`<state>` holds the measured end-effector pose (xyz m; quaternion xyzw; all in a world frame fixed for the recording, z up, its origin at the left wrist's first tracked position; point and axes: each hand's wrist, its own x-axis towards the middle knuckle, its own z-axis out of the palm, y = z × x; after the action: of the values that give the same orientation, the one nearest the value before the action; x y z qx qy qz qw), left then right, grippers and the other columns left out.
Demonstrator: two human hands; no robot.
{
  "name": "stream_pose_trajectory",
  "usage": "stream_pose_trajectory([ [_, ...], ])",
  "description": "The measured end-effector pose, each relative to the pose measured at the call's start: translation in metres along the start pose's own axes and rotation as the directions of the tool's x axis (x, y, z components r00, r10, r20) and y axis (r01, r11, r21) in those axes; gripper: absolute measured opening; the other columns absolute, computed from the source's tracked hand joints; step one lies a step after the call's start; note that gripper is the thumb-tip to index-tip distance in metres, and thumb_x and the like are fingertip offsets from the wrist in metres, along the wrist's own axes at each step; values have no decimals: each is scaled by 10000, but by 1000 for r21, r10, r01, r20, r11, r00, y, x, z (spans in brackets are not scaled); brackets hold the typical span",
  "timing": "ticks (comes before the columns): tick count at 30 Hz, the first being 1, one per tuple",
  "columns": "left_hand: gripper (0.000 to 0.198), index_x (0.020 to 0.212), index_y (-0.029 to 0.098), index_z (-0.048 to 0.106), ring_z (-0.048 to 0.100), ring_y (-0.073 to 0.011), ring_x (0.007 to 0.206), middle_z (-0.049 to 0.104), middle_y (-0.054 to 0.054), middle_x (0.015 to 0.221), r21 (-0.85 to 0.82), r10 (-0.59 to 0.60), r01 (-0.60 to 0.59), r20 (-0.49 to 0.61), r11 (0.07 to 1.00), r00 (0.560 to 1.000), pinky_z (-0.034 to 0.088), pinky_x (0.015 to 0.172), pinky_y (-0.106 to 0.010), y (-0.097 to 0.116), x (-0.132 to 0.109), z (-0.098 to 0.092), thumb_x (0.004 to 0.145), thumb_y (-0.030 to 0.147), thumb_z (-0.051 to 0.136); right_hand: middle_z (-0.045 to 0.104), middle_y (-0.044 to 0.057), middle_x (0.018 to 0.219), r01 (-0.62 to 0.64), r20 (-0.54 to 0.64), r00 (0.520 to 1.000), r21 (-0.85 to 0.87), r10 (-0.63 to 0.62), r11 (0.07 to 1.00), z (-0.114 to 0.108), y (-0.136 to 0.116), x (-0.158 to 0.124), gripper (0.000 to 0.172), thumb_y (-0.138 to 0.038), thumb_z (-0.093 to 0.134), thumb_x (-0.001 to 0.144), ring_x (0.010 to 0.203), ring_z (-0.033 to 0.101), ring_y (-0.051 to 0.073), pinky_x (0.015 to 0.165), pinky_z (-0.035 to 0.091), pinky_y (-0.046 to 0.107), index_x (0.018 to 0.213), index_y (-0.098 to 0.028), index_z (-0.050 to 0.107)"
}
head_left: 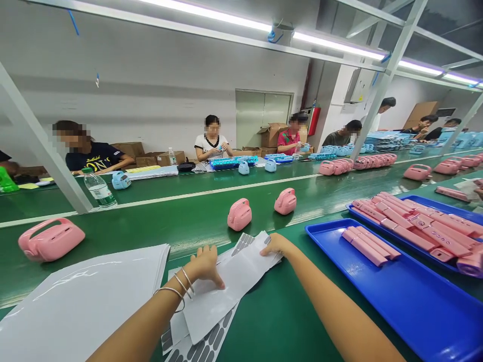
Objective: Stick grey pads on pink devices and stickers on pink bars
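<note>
At the far left of the frame, a pink plastic housing [51,239] sat on the green belt, and a clear water bottle [100,190] stood beyond it, on the far bench and away from the work at the near edge. Along the lower left lay a stack of white sheets [79,306], placed within easy reach of the left hand [206,264], which had silver bangles [181,284] around its wrist. That hand was open, with its fingers pressed down on a white backing sheet [230,286] rather than closed around it, which appeared to keep the sheet flat. A sheet of grey oval pads [204,347] lay partly beneath it at lower centre, with its end showing past the white sheet. The right hand [273,245] was open too, resting on the sheet's upper end, so the two hands steadied it from opposite ends. Two pink housings [239,214] sat well apart on the belt at centre, and a co-worker [213,143] sat at the far bench above them. At the right, a blue plastic tray [396,301] held pink strips [368,245], keeping them together beside a second, fuller blue tray [445,206].
</note>
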<state>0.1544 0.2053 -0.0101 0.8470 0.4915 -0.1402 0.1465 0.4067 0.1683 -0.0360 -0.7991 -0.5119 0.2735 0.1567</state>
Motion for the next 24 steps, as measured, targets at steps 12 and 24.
stream_pose_trajectory([
  [12, 623, 1170, 142, 476, 539, -266, 984, 553, -107, 1094, 80, 62, -54, -94, 995, 994, 459, 843, -456, 19, -22, 7, 673, 408, 741, 615, 53, 1032, 328, -109, 942, 490, -316, 808, 11, 29, -30, 239, -281, 596, 886, 898, 612, 198, 795, 511, 395, 1075, -137, 571],
  [24, 399, 1062, 148, 525, 576, -242, 833, 603, -48, 888, 278, 273, -204, -238, 939, 932, 497, 720, -403, 65, -79, 40, 700, -14, 571, 633, 10, 760, 423, -307, 901, 455, -308, 783, 26, 99, -115, 296, -400, 686, 695, 693, 602, 197, 644, 483, 295, 842, -192, 537],
])
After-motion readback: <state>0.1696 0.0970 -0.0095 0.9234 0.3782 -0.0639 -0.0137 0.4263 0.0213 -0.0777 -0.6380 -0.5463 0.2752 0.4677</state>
